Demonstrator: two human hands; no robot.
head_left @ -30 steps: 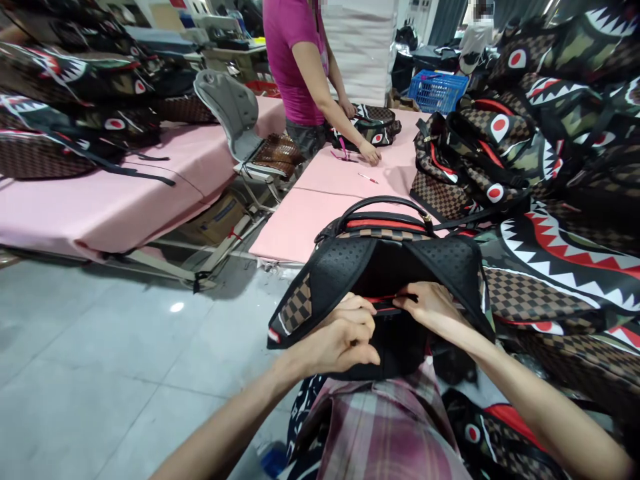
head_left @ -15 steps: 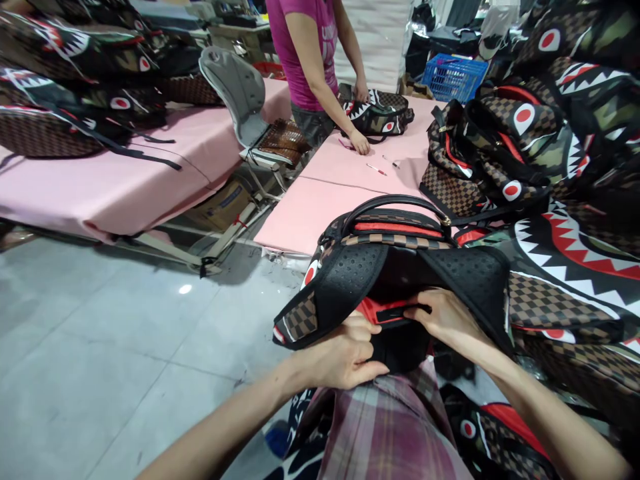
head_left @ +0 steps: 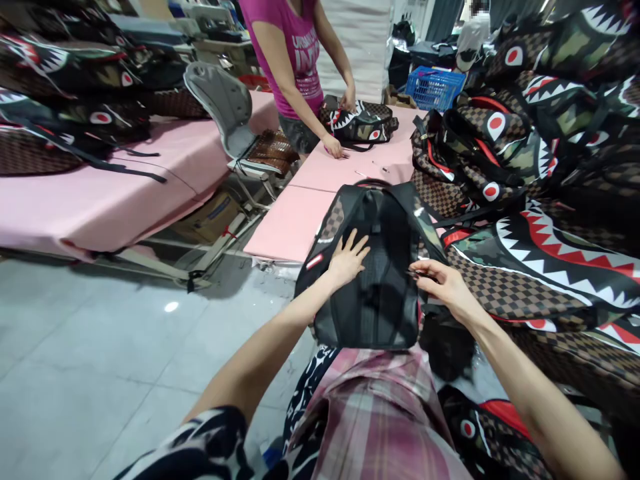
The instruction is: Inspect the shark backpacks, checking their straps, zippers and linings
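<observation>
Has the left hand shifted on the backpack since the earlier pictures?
Yes. The left hand went from under the strap up onto the backpack back panel, toward the pink table.

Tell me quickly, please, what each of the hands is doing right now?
Left hand: open, flat on the backpack.
Right hand: fingers pinched at the backpack's right edge; what they grip cannot be told.

a bag workshop: piled shark-print backpacks (head_left: 500, 143) crowd pink worktables (head_left: 350, 167) where a co-worker (head_left: 295, 60) handles another.
</observation>
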